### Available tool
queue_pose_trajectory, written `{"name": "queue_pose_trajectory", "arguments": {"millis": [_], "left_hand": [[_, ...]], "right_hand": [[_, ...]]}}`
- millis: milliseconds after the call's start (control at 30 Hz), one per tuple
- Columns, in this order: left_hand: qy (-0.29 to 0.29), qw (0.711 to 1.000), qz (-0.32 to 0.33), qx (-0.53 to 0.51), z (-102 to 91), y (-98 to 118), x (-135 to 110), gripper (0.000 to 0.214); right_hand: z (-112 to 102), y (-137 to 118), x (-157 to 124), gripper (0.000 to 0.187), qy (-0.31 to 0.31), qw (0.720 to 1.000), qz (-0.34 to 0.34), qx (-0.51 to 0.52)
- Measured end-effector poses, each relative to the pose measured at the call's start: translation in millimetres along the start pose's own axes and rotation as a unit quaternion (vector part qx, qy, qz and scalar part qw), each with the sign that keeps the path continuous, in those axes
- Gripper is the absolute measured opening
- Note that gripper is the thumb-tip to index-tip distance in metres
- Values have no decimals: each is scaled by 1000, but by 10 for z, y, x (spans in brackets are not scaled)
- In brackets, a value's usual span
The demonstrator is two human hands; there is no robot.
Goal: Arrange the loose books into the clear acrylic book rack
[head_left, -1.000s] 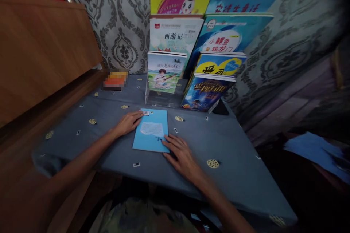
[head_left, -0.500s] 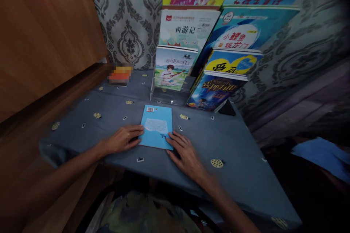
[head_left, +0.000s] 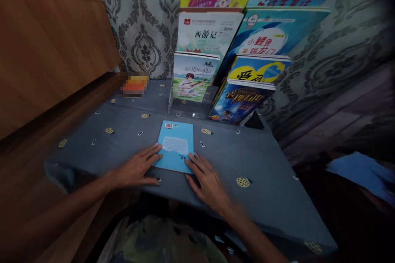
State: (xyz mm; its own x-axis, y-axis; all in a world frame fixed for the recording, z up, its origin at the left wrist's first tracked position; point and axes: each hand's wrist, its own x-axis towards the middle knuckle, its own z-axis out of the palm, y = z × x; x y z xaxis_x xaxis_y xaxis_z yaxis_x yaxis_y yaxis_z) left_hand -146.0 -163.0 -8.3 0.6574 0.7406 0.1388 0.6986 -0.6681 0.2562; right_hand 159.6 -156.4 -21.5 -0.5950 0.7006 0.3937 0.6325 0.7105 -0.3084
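Note:
A thin light-blue book (head_left: 174,144) lies flat on the grey-blue tablecloth (head_left: 123,148), its barcode at the far left corner and a white text patch across the middle. My left hand (head_left: 140,167) rests at its left edge, fingertips touching the cover and the thumb spread out toward me on the cloth. At the near right corner, my right hand (head_left: 207,181) has its fingertips on the book and its thumb apart. Both hands are open, with neither one gripping the book.
Beyond the book stands a clear tiered rack (head_left: 188,109) of upright books, including a green-and-white one (head_left: 194,78) and a dark-blue one (head_left: 239,100). A blurred orange-yellow item (head_left: 134,85) lies at the back left. A wooden cabinet (head_left: 55,49) borders the left side.
The book has shifted slightly toward me. My left hand has moved nearer, its thumb swinging away from the book's edge. My right hand has also slid slightly nearer.

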Motion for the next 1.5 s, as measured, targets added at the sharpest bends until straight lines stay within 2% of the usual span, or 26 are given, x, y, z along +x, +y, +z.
{"name": "queue_pose_trajectory", "arguments": {"millis": [200,333,467,633,733,833,900,967,1033,1100,1200,1333,1500], "left_hand": [[-2,1000,31,1,43,233,-298,96],[15,998,37,43,100,399,-444,85],[19,995,45,89,147,429,-490,80],[34,994,67,78,-8,381,-429,69],[100,992,74,30,-207,377,-294,61],[176,981,71,-43,-422,366,-42,45],[213,971,48,-100,-527,329,188,38],[235,957,-15,-167,-560,255,449,39],[276,929,-77,-233,-506,146,712,44],[304,900,-124,-288,-382,16,945,48],[303,876,-134,-350,-155,-164,1176,48],[282,873,-125,-379,35,-308,1258,52],[249,833,-131,-477,12,-352,1221,58]], "right_hand": [[-53,-255,-359,48,24,999,-24,1],[-58,-329,-592,52,48,997,-53,19],[-16,-365,-668,58,74,995,-59,20],[-60,-356,-618,62,98,993,-44,48],[-171,-263,-539,57,104,992,-21,62],[-276,-107,-339,49,90,990,30,101],[-307,14,-129,44,98,984,48,139],[-297,135,109,38,93,979,81,165],[-252,249,334,31,118,967,129,185],[-190,350,507,32,122,957,163,205],[-96,476,638,32,113,947,170,248],[-25,563,657,31,114,939,181,268],[-56,541,633,35,94,931,168,309]]}}
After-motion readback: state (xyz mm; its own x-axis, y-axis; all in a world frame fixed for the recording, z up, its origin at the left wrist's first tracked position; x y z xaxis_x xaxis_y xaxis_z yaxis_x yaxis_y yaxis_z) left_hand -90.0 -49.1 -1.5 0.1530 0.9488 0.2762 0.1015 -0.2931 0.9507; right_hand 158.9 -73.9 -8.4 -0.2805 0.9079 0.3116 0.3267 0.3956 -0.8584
